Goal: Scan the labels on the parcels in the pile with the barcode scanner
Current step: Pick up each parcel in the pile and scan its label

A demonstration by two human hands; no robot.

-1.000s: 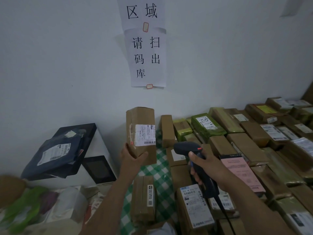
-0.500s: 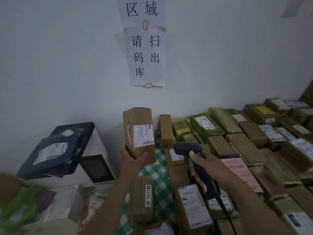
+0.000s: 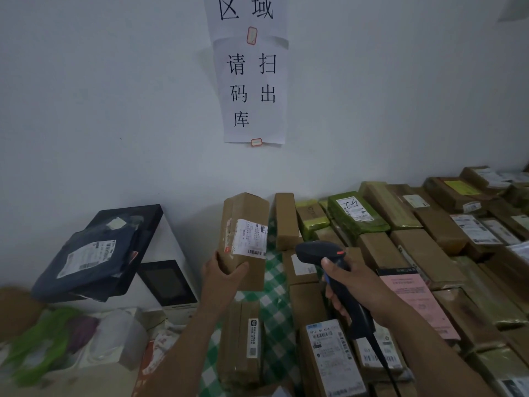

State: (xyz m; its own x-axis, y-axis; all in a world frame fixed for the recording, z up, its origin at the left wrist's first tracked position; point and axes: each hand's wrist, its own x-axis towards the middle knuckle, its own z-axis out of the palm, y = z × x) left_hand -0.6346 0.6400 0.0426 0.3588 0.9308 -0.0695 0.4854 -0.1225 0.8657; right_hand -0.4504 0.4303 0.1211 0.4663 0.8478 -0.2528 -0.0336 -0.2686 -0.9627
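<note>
Your left grip [image 3: 226,277] round the upright parcel [image 3: 249,270], your right grip [image 3: 353,285] round the barcode scanner [image 3: 316,250], near the parcel's label [image 3: 249,237].

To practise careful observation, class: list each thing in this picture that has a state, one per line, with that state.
Held parcel: lifted, upright, label facing the camera.
Left hand: grips the parcel's lower end.
Barcode scanner: head pointing toward the parcel, not touching it.
Right hand: grips the scanner's handle.
Device screen: dark.
</note>
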